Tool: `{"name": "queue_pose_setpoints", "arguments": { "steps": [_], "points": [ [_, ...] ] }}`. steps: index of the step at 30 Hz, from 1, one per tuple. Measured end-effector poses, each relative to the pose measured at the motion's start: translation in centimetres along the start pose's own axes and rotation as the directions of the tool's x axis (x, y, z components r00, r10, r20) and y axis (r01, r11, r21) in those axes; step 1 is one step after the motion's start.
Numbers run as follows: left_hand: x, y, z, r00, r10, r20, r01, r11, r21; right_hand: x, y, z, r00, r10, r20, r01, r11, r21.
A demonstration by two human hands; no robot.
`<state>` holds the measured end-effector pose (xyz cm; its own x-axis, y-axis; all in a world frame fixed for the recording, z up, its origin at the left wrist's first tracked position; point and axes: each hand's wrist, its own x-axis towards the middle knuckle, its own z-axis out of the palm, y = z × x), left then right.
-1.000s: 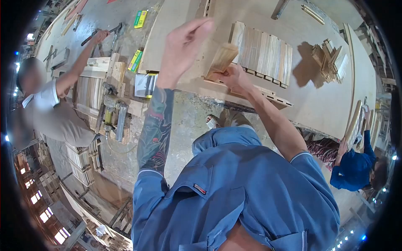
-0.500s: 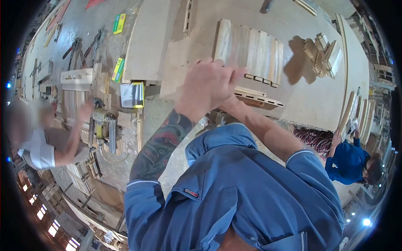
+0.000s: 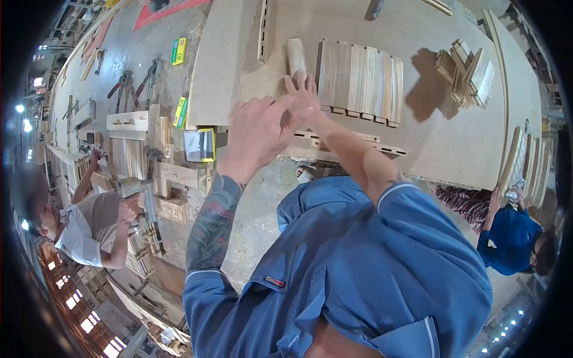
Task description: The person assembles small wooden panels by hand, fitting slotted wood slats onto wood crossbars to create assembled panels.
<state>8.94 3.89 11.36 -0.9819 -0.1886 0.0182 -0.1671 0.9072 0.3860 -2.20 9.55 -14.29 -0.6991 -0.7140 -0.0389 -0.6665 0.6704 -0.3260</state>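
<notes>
My right hand (image 3: 304,100) reaches over the bench with its fingers spread. A short pale wooden block (image 3: 295,55), blurred by motion, lies just past its fingertips; whether they touch cannot be made out. My left hand (image 3: 256,132) is raised nearer to me, its back toward the camera. Its fingers are bent, thumb and index finger stand apart, and nothing shows between them; the palm is hidden. Right of the block is a panel of joined wooden strips (image 3: 361,80). A slotted wooden rail (image 3: 310,142) lies along the bench's near edge, partly behind my right forearm.
Stacked wood pieces (image 3: 468,74) stand at the right of the bench (image 3: 441,140). Another slotted strip (image 3: 263,33) lies at the back. Pliers (image 3: 121,85) and small yellow-green boxes (image 3: 179,51) are on the left. A co-worker in white (image 3: 80,232) holds a tool; another in blue (image 3: 510,238) handles boards.
My hands were together and are now apart, the left moved leftward and the right opened. The block now shows beyond my right fingers. The co-worker on the left now holds a tool.
</notes>
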Motion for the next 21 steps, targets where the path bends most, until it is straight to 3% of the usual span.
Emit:
{"name": "queue_pose_setpoints", "arguments": {
  "steps": [1,2,4,5,6,8,9,10,12,14,15,17,18,20,21],
  "points": [
    [-0.1,0.0,-0.2,0.999,0.01,-0.051,-0.007,0.998,0.07,-0.1,-0.9,0.0,0.998,0.02,0.051,-0.026,0.993,0.113],
    [0.0,0.0,-0.5,0.999,0.008,-0.046,-0.005,0.998,0.064,-0.4,-1.4,0.2,0.997,0.054,-0.063,-0.037,0.969,0.245],
    [0.9,0.2,-0.6,0.965,-0.018,-0.26,-0.041,0.975,-0.218,-1.0,-1.0,-0.7,0.995,0.099,-0.028,-0.085,0.942,0.325],
    [1.4,0.4,-0.2,0.965,-0.022,-0.262,-0.039,0.974,-0.225,-1.4,-0.6,-1.5,0.99,0.139,0.007,-0.13,0.906,0.403],
    [1.9,0.6,0.4,0.955,-0.038,-0.293,-0.043,0.964,-0.264,-1.5,0.6,-2.0,0.991,0.136,0.009,-0.129,0.91,0.395],
    [2.0,0.7,1.0,0.943,-0.066,-0.327,-0.04,0.951,-0.308,-1.5,3.3,-3.3,0.965,0.2,0.172,-0.255,0.873,0.415],
    [1.9,0.7,1.2,0.963,-0.081,-0.257,0.02,0.973,-0.23,-2.8,3.3,-5.0,0.963,0.201,0.181,-0.259,0.875,0.408],
    [1.8,0.6,1.5,0.978,-0.097,-0.185,0.07,0.986,-0.148,-4.8,2.8,-7.8,0.963,0.261,0.065,-0.237,0.714,0.659],
    [1.8,0.4,1.7,0.985,-0.092,-0.147,0.073,0.989,-0.129,-7.9,2.7,-9.1,0.936,0.351,-0.017,-0.173,0.501,0.848],
    [1.7,0.3,1.6,0.991,-0.071,-0.117,0.06,0.994,-0.096,-9.3,2.9,-9.1,0.989,0.065,0.133,-0.148,0.442,0.885],
    [1.8,0.3,1.5,0.991,-0.078,-0.109,0.065,0.992,-0.111,-9.6,2.7,-9.2,0.989,0.074,0.129,-0.148,0.443,0.884],
    [1.9,0.3,1.6,0.992,-0.078,-0.099,0.064,0.989,-0.133,-10.0,2.4,-9.7,0.994,-0.047,0.097,-0.032,0.73,0.683],
    [1.8,0.2,1.7,0.991,-0.079,-0.112,0.061,0.986,-0.154,-10.2,2.2,-9.8,0.994,-0.042,0.1,-0.038,0.733,0.68],
    [1.7,0.0,1.8,0.989,-0.084,-0.123,0.061,0.982,-0.18,-10.6,1.9,-10.0,0.962,-0.247,-0.116,0.265,0.752,0.604],
    [1.7,0.0,1.6,0.991,-0.079,-0.109,0.056,0.978,-0.201,-11.0,1.5,-10.2,0.964,-0.244,-0.109,0.259,0.754,0.603]
  ]
}}
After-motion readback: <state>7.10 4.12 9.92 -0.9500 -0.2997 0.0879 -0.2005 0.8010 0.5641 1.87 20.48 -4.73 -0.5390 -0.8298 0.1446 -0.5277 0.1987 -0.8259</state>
